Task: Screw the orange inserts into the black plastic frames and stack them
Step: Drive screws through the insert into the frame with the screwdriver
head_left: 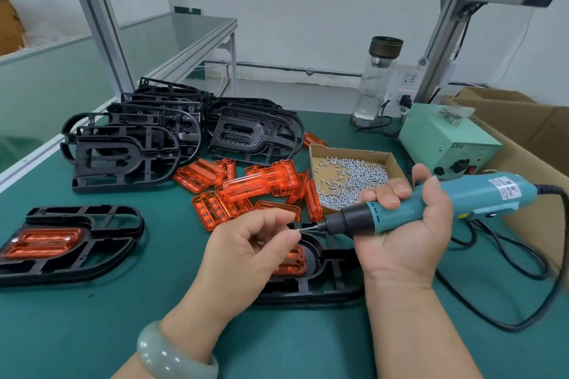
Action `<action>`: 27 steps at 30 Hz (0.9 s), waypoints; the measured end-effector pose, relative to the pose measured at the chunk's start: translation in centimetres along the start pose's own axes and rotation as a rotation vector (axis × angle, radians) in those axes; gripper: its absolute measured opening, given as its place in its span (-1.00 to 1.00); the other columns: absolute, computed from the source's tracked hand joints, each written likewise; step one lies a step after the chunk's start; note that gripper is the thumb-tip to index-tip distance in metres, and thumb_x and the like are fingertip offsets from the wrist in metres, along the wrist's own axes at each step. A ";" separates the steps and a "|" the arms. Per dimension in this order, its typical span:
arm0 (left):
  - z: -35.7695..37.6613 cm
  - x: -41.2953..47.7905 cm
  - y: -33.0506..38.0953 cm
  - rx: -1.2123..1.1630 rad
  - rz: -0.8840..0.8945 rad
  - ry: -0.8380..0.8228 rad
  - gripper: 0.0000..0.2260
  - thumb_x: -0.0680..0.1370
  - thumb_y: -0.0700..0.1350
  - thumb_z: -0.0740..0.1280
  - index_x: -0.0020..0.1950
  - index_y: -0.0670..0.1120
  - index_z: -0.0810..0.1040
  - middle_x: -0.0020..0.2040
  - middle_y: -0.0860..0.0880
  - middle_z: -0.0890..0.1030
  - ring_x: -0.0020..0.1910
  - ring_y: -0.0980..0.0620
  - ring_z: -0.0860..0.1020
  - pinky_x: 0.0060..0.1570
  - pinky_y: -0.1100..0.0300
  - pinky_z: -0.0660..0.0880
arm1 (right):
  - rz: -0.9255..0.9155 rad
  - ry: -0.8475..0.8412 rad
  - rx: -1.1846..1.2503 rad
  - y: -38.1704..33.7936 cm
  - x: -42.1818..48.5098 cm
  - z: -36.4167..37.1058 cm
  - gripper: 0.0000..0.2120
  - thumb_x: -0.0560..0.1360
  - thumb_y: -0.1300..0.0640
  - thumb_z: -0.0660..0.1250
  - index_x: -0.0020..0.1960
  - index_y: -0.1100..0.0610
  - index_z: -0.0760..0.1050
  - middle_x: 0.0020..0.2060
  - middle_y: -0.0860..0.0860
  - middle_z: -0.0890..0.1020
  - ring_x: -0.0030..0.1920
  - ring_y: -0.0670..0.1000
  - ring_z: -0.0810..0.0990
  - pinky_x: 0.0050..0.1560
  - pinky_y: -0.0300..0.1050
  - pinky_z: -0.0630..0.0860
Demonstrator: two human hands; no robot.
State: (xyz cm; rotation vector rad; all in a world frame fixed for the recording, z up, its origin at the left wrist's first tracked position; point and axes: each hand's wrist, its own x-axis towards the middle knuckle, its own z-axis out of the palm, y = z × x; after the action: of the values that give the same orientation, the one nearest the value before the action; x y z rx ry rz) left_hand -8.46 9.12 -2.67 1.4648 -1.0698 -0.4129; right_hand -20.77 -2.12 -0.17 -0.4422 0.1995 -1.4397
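Observation:
My right hand [406,224] grips a teal electric screwdriver [431,203], its bit pointing left. My left hand [255,243] pinches a small screw [298,229] at the bit's tip. Under both hands lies a black frame [320,283] with an orange insert [292,261] seated in it, partly hidden by my left hand. At the left lies another black frame [70,243] with its orange insert [40,243] and two screw heads showing. Loose orange inserts [258,184] are heaped mid-table. Bare black frames [172,132] are piled behind them.
A cardboard tray of silver screws [354,178] sits beside the inserts. A pale green power box [446,138] stands at the back right, with the screwdriver's black cable [523,286] looping over the green mat. A glass bottle [375,80] and cardboard boxes [523,120] stand behind.

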 end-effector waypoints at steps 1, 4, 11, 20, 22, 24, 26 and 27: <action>-0.3 0.2 -0.3 0.100 0.028 0.008 -0.88 0.43 -0.09 0.45 -0.18 0.17 0.65 -0.24 0.15 0.65 -0.24 0.24 0.57 -0.20 0.48 0.43 | -0.006 0.008 -0.031 -0.2 0.2 -0.2 -0.93 0.53 0.06 0.20 -0.03 0.02 0.44 -0.44 -0.11 0.41 -0.50 -0.14 0.37 -0.31 -0.23 0.44; -1.4 0.5 -1.0 0.446 0.075 -0.082 -0.86 0.45 -0.14 0.44 -0.19 0.13 0.67 -0.21 0.16 0.60 -0.12 0.19 0.54 -0.04 0.28 0.47 | -0.033 0.027 -0.148 -0.7 0.6 -0.5 -0.94 0.58 0.10 0.19 0.01 0.00 0.44 -0.44 -0.10 0.42 -0.49 -0.12 0.38 -0.31 -0.23 0.42; -1.2 0.8 -0.7 0.704 -0.002 -0.305 -0.88 0.52 0.06 0.33 -0.01 0.19 0.65 -0.07 0.15 0.48 0.06 0.11 0.40 0.08 0.17 0.39 | -0.055 -0.090 -0.325 -0.4 0.7 0.0 -0.91 0.46 0.12 0.27 -0.04 0.03 0.45 -0.46 -0.06 0.43 -0.51 -0.08 0.39 -0.36 -0.25 0.40; -1.1 0.8 -1.0 0.677 -0.002 -0.291 -0.89 0.51 0.01 0.35 -0.03 0.16 0.67 -0.09 0.11 0.49 0.06 0.08 0.39 0.10 0.18 0.37 | -0.074 -0.169 -0.445 0.0 0.3 0.6 -0.88 0.44 0.21 0.25 -0.04 0.07 0.46 -0.48 -0.02 0.42 -0.53 -0.05 0.39 -0.40 -0.24 0.37; -1.1 0.8 -1.1 0.677 0.000 -0.289 -0.89 0.51 0.01 0.36 -0.03 0.15 0.67 -0.09 0.12 0.49 0.05 0.09 0.39 0.10 0.18 0.37 | -0.080 -0.183 -0.467 0.1 0.2 0.7 -0.88 0.44 0.22 0.25 -0.04 0.08 0.45 -0.48 -0.02 0.42 -0.54 -0.04 0.39 -0.41 -0.24 0.37; -1.1 0.8 -1.2 0.676 0.005 -0.287 -0.89 0.51 0.01 0.35 -0.03 0.15 0.67 -0.10 0.12 0.48 0.05 0.09 0.39 0.10 0.17 0.38 | -0.085 -0.203 -0.496 0.1 0.1 0.8 -0.88 0.45 0.22 0.25 -0.03 0.08 0.45 -0.48 -0.02 0.43 -0.53 -0.03 0.40 -0.41 -0.24 0.37; -1.2 0.8 -1.2 0.675 0.009 -0.286 -0.89 0.51 0.02 0.35 -0.03 0.15 0.67 -0.10 0.12 0.48 0.05 0.09 0.39 0.09 0.16 0.38 | -0.091 -0.227 -0.520 0.2 -0.1 0.9 -0.88 0.44 0.23 0.25 -0.03 0.08 0.45 -0.48 -0.02 0.43 -0.53 -0.03 0.40 -0.42 -0.24 0.37; -1.2 0.8 -1.2 0.677 0.010 -0.284 -0.89 0.51 0.02 0.35 -0.03 0.15 0.67 -0.10 0.13 0.48 0.05 0.09 0.39 0.09 0.17 0.38 | -0.094 -0.240 -0.531 0.2 -0.2 1.0 -0.88 0.44 0.23 0.25 -0.03 0.08 0.45 -0.48 -0.03 0.43 -0.53 -0.03 0.40 -0.42 -0.24 0.37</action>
State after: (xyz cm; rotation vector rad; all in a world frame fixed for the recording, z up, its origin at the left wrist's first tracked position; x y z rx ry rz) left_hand -6.71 9.01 -3.30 2.0319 -1.5387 -0.2622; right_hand -20.20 -1.77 0.65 -1.0632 0.3731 -1.4029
